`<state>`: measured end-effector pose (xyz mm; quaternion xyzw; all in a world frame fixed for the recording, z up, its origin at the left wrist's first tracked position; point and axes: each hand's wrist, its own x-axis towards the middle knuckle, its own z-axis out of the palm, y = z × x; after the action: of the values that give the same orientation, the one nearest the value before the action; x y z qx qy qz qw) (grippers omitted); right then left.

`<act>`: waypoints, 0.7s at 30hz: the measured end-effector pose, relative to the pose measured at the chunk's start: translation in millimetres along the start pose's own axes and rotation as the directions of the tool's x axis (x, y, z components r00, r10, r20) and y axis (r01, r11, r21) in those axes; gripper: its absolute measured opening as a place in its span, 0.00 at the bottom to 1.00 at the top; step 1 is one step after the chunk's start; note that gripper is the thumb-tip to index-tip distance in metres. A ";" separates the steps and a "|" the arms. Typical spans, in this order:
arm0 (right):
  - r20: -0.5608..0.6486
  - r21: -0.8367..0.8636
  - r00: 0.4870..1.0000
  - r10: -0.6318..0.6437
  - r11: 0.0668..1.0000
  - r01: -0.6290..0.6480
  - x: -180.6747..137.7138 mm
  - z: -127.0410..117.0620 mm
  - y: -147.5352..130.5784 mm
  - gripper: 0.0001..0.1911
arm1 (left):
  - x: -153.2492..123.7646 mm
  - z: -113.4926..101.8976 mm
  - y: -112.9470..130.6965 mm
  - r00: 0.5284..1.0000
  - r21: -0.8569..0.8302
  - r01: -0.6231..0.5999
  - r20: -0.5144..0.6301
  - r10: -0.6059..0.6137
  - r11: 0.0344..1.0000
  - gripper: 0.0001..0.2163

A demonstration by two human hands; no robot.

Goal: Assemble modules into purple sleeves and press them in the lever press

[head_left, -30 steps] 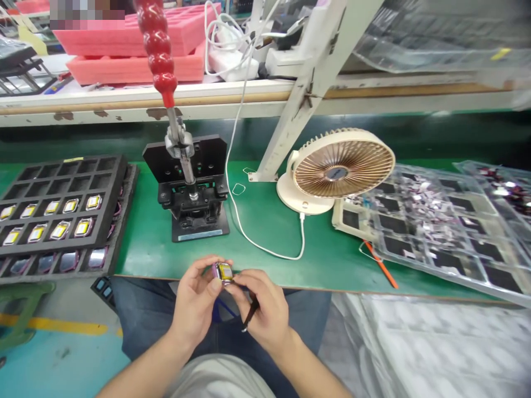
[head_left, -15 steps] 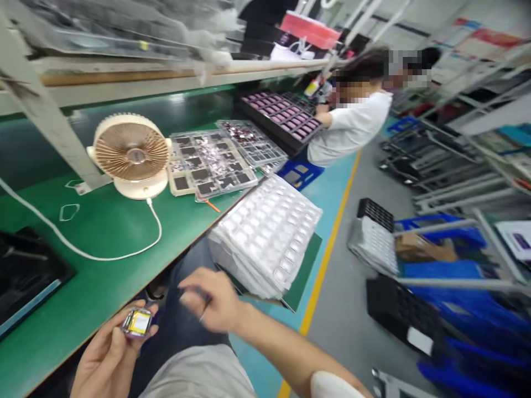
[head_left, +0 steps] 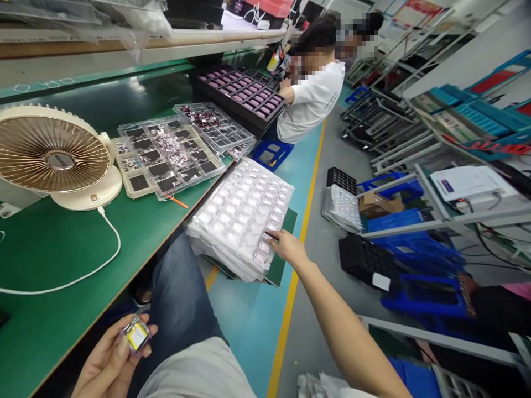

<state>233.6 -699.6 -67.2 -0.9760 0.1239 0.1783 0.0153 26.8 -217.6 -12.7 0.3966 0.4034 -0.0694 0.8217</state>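
LIVE | left hand [head_left: 108, 359] at 7 o'clock, curled closed around yellow-labelled pouch cell [head_left: 136, 334] | right hand [head_left: 288, 247] at 5 o'clock, pinching dark slim tool [head_left: 270, 235] against white blister-tray stack [head_left: 236, 221] | cell not yet set down

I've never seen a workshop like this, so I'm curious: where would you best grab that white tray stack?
Probably by its outer long edge, from the aisle side, with support beneath: the stack of white moulded trays has loose, flaring layers, and that edge faces away from the green bench.

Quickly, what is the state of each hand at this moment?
Left hand: closed, holding a small yellow-labelled component.
Right hand: closed on a thin dark tool, near white plastic trays.
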 end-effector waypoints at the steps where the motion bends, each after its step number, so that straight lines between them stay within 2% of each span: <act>1: -0.004 -0.002 1.000 0.006 1.000 -0.006 2.7 3.2 0.6 0.21 | -1.1 2.8 -0.6 1.000 -0.002 0.000 0.022 0.000 1.000 0.20; 4: -0.015 -0.012 0.999 0.031 0.999 -0.031 14.1 4.5 5.1 0.24 | -4.3 6.7 -2.1 0.997 -0.027 -0.022 0.067 0.024 0.999 0.18; 7: -0.032 -0.025 0.999 0.037 0.999 -0.038 21.1 0.7 8.0 0.27 | -6.1 5.2 -2.2 0.997 -0.061 -0.056 0.055 0.060 0.997 0.17; 11: -0.058 -0.035 0.998 -0.004 0.999 0.002 15.4 -1.7 -0.8 0.24 | -6.7 0.2 1.5 0.993 -0.143 -0.096 0.059 0.105 0.985 0.16; 14: -0.072 -0.038 0.997 -0.028 0.999 0.025 14.2 -4.9 -5.2 0.21 | -2.3 -8.5 6.2 0.975 -0.226 -0.105 0.169 0.145 0.968 0.21; 17: -0.083 -0.039 0.992 0.098 0.994 -0.101 21.9 -13.6 -8.5 0.21 | 4.4 -21.6 8.1 0.938 -0.283 -0.127 0.279 0.208 0.951 0.23; 19: -0.121 0.023 0.970 0.210 0.978 -0.209 16.9 -22.9 -23.2 0.18 | 5.7 -27.9 7.4 0.918 -0.305 -0.141 0.315 0.239 0.942 0.22; 20: -0.158 0.093 0.964 0.215 0.975 -0.202 7.0 -27.9 -38.0 0.17 | 5.1 -29.2 7.0 0.913 -0.315 -0.148 0.321 0.252 0.938 0.21; 21: -0.209 0.182 0.963 0.171 0.974 -0.134 -8.5 -32.4 -58.6 0.17 | 3.8 -29.3 6.9 0.909 -0.324 -0.157 0.323 0.265 0.933 0.20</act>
<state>251.5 -643.3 -34.8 -0.9727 0.2142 0.0572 0.0689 14.5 -191.4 -21.8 0.2938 0.2056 0.0090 0.9335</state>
